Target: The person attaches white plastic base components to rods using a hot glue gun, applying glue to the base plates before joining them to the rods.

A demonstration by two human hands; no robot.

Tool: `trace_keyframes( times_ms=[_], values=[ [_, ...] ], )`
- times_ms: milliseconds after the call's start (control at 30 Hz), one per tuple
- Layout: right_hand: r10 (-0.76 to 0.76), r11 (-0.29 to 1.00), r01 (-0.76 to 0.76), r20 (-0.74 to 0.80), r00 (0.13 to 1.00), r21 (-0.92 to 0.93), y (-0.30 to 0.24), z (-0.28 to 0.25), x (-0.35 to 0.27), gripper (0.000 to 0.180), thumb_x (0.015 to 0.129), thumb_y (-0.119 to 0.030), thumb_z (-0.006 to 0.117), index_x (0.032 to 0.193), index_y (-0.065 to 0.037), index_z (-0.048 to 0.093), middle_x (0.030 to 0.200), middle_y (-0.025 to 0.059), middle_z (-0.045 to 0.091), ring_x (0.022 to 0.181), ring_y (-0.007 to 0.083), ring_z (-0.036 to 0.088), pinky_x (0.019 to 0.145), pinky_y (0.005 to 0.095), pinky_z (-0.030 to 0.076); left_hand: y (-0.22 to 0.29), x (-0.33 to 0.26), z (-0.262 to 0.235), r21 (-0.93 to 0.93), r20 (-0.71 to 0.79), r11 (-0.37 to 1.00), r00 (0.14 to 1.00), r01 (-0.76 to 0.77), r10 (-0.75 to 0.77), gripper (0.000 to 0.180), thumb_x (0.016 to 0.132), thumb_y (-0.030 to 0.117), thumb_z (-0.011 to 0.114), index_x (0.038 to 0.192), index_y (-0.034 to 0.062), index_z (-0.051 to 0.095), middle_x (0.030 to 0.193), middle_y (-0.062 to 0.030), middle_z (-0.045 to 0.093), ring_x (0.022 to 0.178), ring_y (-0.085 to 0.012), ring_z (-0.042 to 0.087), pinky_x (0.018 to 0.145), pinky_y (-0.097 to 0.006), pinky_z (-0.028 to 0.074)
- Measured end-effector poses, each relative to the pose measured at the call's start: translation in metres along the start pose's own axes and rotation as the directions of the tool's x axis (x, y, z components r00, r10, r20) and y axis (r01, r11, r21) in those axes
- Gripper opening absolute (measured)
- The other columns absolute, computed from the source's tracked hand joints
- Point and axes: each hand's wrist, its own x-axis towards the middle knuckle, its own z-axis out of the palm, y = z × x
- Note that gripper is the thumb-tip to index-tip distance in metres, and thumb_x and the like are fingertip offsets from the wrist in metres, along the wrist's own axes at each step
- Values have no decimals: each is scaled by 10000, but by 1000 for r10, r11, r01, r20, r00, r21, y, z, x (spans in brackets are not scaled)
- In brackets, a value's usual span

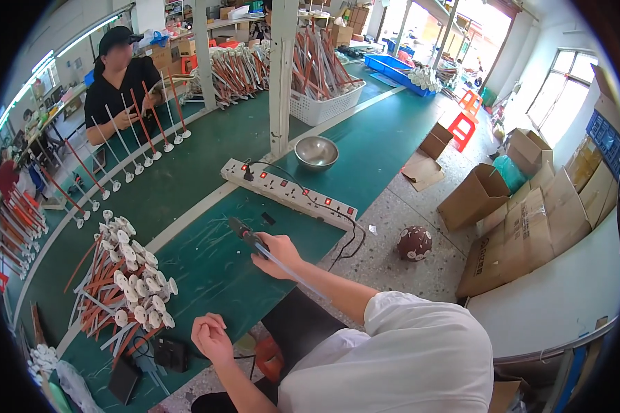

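Observation:
My right hand (277, 256) is closed around a dark hand tool (240, 228), which looks like a glue gun, above the green tabletop (210, 241). A long pale translucent rod (289, 270) runs back from the tool along my forearm. My left hand (212, 337) hovers by the near table edge, fingers curled in, with nothing visible in them. Left of it lies a pile of white round-headed pieces (141, 282) with brown and grey strips (103, 303). Beside the pile sit a small black box (171, 354) with a cord and a dark flat block (124, 378).
A white power strip (289, 193) with red lit switches crosses the table, near a metal bowl (316, 153) and a white post (280, 82). Upright stems stand along a curved green conveyor (186, 172). Across it, a person (120, 89) handles stems. Cardboard boxes (472, 196) stand on the right.

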Motion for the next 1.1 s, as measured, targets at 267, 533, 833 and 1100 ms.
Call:
trace_keyframes(
  times_ms=[267, 533, 833, 1100],
  values=[
    [23, 997, -20, 38, 999, -69, 7, 7, 2, 315, 738, -216, 740, 984, -32, 672, 686, 126, 660, 598, 221, 656, 555, 376, 500, 17, -3, 16, 297, -226, 938, 967, 179, -113, 181, 863, 22, 459, 705, -8, 543, 654, -103, 517, 633, -198, 497, 593, -317, 390],
    [81, 881, -126, 115, 990, 457, 38, 18, 1, 422, 879, 15, 658, 1296, 13, 589, 802, 19, 610, 600, 86, 567, 547, 238, 479, 37, 7, 20, 314, -117, 905, 958, 287, -263, 219, 912, 58, 444, 765, 8, 597, 678, -32, 576, 613, -91, 525, 569, -247, 412],
    [57, 901, -93, 97, 994, 425, 7, 14, 1, 356, 805, -18, 729, 1147, 56, 660, 701, 31, 621, 563, 89, 579, 517, 252, 461, 226, 178, -61, 981, -146, -94, 962, 171, 231, 223, 878, 268, 618, 969, 81, 700, 858, -160, 714, 780, -314, 710, 718, -423, 537],
    [70, 894, -101, 86, 994, 437, 12, 14, 4, 355, 801, -15, 727, 1146, 51, 675, 684, 30, 617, 551, 91, 578, 504, 255, 456, 210, 199, -167, 688, -674, -459, 729, 562, -119, 387, 854, 423, 621, 867, 56, 744, 739, -106, 738, 844, -303, 725, 838, -445, 544]
  ],
)
